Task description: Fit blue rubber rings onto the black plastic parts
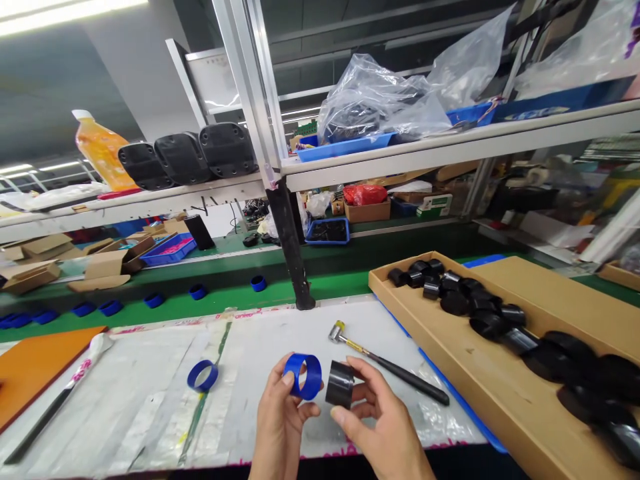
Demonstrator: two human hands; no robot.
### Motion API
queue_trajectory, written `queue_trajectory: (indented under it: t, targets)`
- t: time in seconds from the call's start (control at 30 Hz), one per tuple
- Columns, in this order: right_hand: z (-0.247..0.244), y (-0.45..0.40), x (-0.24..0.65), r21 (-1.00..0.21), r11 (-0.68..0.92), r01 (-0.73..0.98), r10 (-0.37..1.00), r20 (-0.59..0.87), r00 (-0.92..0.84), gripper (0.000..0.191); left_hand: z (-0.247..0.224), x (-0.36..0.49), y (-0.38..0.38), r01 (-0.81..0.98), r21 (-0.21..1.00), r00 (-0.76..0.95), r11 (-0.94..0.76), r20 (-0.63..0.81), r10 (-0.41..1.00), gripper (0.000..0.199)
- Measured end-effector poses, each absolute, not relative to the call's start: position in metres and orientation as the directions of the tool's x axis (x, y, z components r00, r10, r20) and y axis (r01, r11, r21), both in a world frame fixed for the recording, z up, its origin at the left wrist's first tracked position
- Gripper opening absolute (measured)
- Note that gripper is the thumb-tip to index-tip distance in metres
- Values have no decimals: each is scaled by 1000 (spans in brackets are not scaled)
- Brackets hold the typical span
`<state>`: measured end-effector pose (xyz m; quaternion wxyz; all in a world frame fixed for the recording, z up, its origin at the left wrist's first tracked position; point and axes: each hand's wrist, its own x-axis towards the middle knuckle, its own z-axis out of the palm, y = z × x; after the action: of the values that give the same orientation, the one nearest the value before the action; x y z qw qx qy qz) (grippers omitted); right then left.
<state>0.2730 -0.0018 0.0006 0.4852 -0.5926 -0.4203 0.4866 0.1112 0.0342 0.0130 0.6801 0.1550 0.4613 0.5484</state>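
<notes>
My left hand (281, 407) is closed on a blue ring (313, 378), a short open band held above the white-covered bench. In my right hand (377, 417) is a black cylinder (339, 385), gripped between thumb and fingers. The two pieces face each other with a narrow gap between them. Another blue ring (203, 376) lies on the bench to the left of my hands. Behind my right hand rests a hammer (400, 371) with a black handle and a yellow-tipped metal head.
A cardboard tray (450, 363) at right holds many black cylinders (520, 340). Several blue rings (198, 292) sit along the green strip behind the bench. A black post (294, 260) rises at the back edge. A wrapped tool (65, 393) and an orange board (40, 367) lie at left.
</notes>
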Motion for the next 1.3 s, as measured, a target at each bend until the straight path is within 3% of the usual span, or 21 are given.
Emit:
queue_trajectory:
  t: [0.13,0.37,0.6,0.83,0.97,1.1,1.3]
  targets:
    - [-5,-1,278,-974,-198,112,977,-186,108,75,10,106,32,-620,690,38,373,-449,893,77]
    - [2,0,271,-977,-178,116,981,-167,102,72,15,110,29,-593,724,34,353,-415,909,82]
    - [16,-4,263,-982,-174,75,959,-151,241,66,19,113,27,-590,761,-29,271,-355,934,48]
    - [9,-15,253,-981,-163,102,976,-145,160,63,19,112,30,-719,646,-61,256,-426,903,80]
    - [1,-19,244,-977,-45,207,985,-9,171,59,19,117,27,-716,632,-47,295,-466,883,62]
    - [-2,-14,245,-925,151,348,952,231,200,53,20,124,24,-697,645,-55,313,-483,874,74]
    - [-1,-7,249,-735,353,579,856,503,117,46,18,133,20,-590,757,-116,283,-426,897,76]
